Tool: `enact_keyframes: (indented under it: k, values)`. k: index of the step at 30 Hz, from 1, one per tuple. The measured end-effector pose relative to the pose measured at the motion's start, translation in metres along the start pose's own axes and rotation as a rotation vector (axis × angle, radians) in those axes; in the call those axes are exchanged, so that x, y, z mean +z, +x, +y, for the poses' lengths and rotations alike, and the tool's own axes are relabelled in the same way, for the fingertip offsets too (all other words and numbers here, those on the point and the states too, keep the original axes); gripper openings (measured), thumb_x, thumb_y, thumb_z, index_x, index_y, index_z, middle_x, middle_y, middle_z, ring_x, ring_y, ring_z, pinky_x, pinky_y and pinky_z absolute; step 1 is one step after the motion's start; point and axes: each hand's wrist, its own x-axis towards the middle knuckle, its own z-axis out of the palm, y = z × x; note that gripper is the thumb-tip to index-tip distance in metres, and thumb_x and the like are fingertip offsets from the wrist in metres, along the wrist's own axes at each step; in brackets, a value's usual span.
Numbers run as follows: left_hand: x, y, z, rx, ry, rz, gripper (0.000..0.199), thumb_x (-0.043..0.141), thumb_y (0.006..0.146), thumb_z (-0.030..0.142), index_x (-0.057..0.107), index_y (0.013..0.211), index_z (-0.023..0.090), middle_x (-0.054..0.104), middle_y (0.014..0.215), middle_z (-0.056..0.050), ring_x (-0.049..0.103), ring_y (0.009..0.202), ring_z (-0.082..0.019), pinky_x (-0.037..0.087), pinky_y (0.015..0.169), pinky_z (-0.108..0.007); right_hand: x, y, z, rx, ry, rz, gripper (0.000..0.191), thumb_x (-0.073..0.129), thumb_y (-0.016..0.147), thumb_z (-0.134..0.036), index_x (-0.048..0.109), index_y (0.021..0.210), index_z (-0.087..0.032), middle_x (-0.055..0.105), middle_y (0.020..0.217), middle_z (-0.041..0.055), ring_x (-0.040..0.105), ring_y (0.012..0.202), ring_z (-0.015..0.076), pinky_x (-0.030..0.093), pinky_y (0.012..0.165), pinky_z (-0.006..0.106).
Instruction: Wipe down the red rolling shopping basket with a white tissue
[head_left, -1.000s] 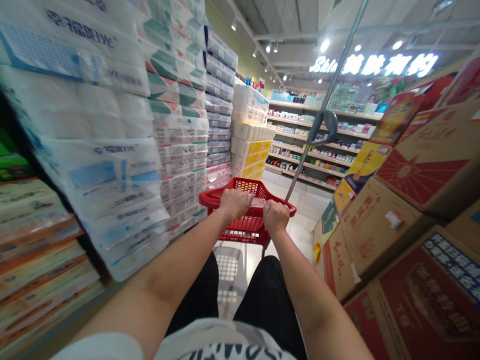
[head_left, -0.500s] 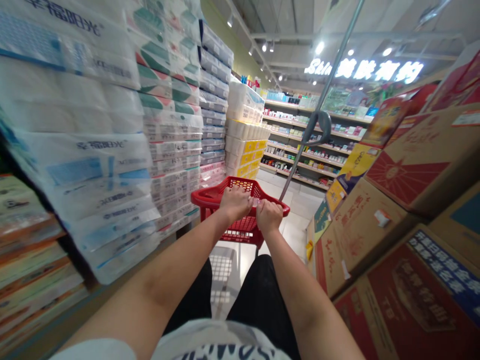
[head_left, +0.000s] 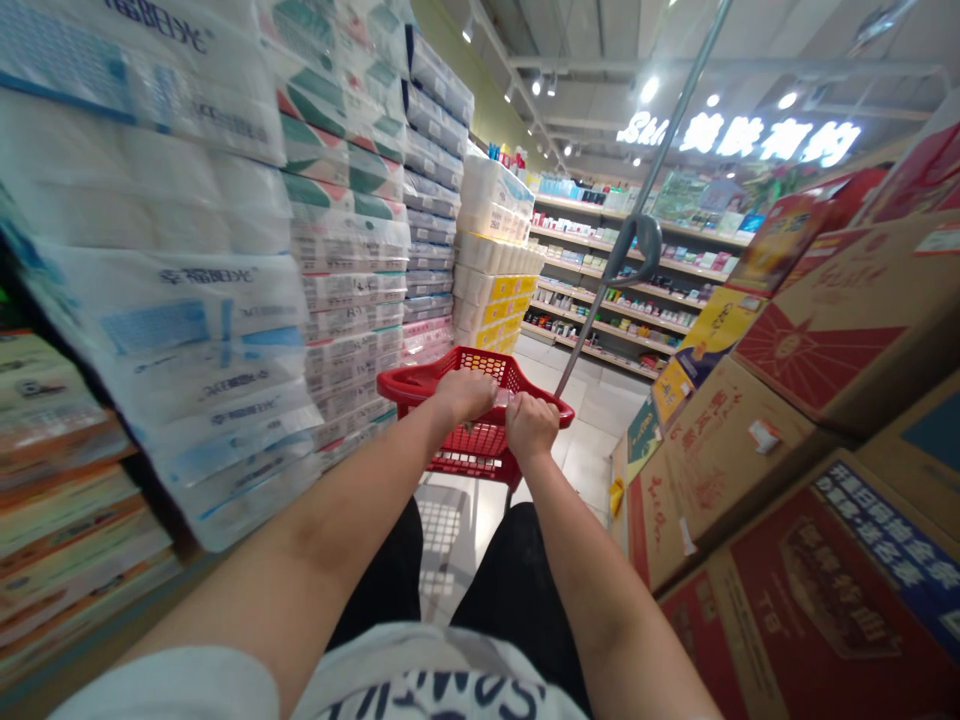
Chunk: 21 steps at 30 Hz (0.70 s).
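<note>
A red plastic shopping cart (head_left: 472, 440) with a perforated basket stands in front of me. My left hand (head_left: 466, 394) is closed around the middle of its handle. Just to the right, my right hand (head_left: 532, 424) also grips the handle, with a small gap between the two hands. The fingertips of both hands are hidden under the bar. A grey metal pole (head_left: 581, 340) with a looped grip rises at the cart's right side.
Tall stacks of wrapped tissue packs (head_left: 232, 300) line the left. Cardboard cartons (head_left: 720, 450) are piled close on the right. Shelves of small goods (head_left: 637, 290) stand ahead, beyond a pale tiled floor (head_left: 589, 450) and below a lit sign.
The cart and both hands sit slightly further left in view. The tissue stacks and sign have shifted a little right. Both hands keep their hold.
</note>
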Motion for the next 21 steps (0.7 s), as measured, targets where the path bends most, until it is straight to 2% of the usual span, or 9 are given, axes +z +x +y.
enact_keyframes:
  k: [2, 3, 6, 8, 12, 14, 17, 21]
  values:
    - [0.005, -0.013, 0.006, -0.025, -0.002, 0.1, 0.043, 0.03, 0.094, 0.033, 0.068, 0.101, 0.015, 0.069, 0.105, -0.016, 0.062, 0.097, -0.025, 0.044, 0.085, -0.038, 0.001, 0.0, -0.002, 0.007, 0.009, 0.0, 0.033, 0.039, 0.096, -0.026, 0.061, 0.073, -0.018, 0.065, 0.068, 0.0034, 0.055, 0.066, 0.0169, 0.027, 0.071, 0.032]
    - [0.008, -0.021, 0.009, -0.022, -0.011, 0.187, 0.044, 0.028, 0.095, 0.033, 0.067, 0.105, 0.015, 0.068, 0.107, -0.015, 0.061, 0.101, -0.025, 0.043, 0.089, -0.039, 0.001, 0.001, -0.003, 0.007, 0.012, 0.003, 0.033, 0.039, 0.096, -0.026, 0.061, 0.072, -0.018, 0.065, 0.067, 0.0034, 0.055, 0.066, 0.017, 0.027, 0.071, 0.032]
    - [0.015, -0.035, 0.018, -0.006, -0.035, 0.354, 0.042, 0.029, 0.095, 0.034, 0.064, 0.113, 0.018, 0.067, 0.113, -0.013, 0.056, 0.11, -0.024, 0.04, 0.095, -0.04, 0.002, 0.001, -0.003, 0.005, 0.012, 0.015, 0.033, 0.04, 0.095, -0.026, 0.061, 0.071, -0.018, 0.065, 0.066, 0.0031, 0.055, 0.066, 0.0171, 0.026, 0.071, 0.032]
    - [0.014, -0.033, 0.018, -0.044, -0.034, 0.324, 0.043, 0.029, 0.095, 0.035, 0.065, 0.109, 0.017, 0.067, 0.111, -0.013, 0.057, 0.109, -0.025, 0.041, 0.093, -0.04, 0.002, 0.0, -0.003, 0.003, 0.006, 0.015, 0.033, 0.04, 0.096, -0.026, 0.06, 0.071, -0.018, 0.065, 0.066, 0.003, 0.055, 0.065, 0.017, 0.027, 0.071, 0.032]
    - [0.001, -0.01, 0.011, -0.087, -0.024, 0.045, 0.043, 0.036, 0.092, 0.044, 0.069, 0.093, 0.017, 0.071, 0.099, -0.012, 0.064, 0.092, -0.024, 0.044, 0.082, -0.037, 0.001, 0.0, -0.004, -0.003, -0.002, 0.01, 0.033, 0.039, 0.096, -0.027, 0.061, 0.072, -0.018, 0.065, 0.066, 0.0027, 0.055, 0.065, 0.0171, 0.027, 0.072, 0.032]
    - [-0.004, -0.005, 0.01, -0.085, -0.026, -0.003, 0.04, 0.041, 0.09, 0.046, 0.07, 0.093, 0.017, 0.072, 0.097, -0.012, 0.065, 0.09, -0.024, 0.045, 0.079, -0.036, 0.001, 0.0, -0.005, 0.004, -0.001, 0.01, 0.033, 0.04, 0.096, -0.027, 0.06, 0.072, -0.018, 0.066, 0.066, 0.0028, 0.055, 0.065, 0.0171, 0.027, 0.072, 0.032]
    - [-0.001, -0.014, 0.014, -0.109, -0.027, 0.079, 0.045, 0.033, 0.093, 0.041, 0.068, 0.099, 0.015, 0.07, 0.103, -0.015, 0.064, 0.095, -0.026, 0.044, 0.083, -0.039, 0.001, 0.0, -0.008, 0.013, 0.004, 0.008, 0.033, 0.041, 0.096, -0.027, 0.06, 0.071, -0.018, 0.066, 0.066, 0.0033, 0.056, 0.065, 0.017, 0.027, 0.071, 0.032]
    - [0.008, -0.032, 0.019, -0.025, -0.055, 0.321, 0.046, 0.026, 0.096, 0.036, 0.066, 0.105, 0.016, 0.068, 0.108, -0.014, 0.06, 0.106, -0.025, 0.041, 0.094, -0.041, 0.001, 0.001, -0.009, 0.019, 0.009, -0.001, 0.034, 0.041, 0.096, -0.027, 0.059, 0.069, -0.019, 0.066, 0.067, 0.0032, 0.057, 0.065, 0.0171, 0.027, 0.071, 0.032]
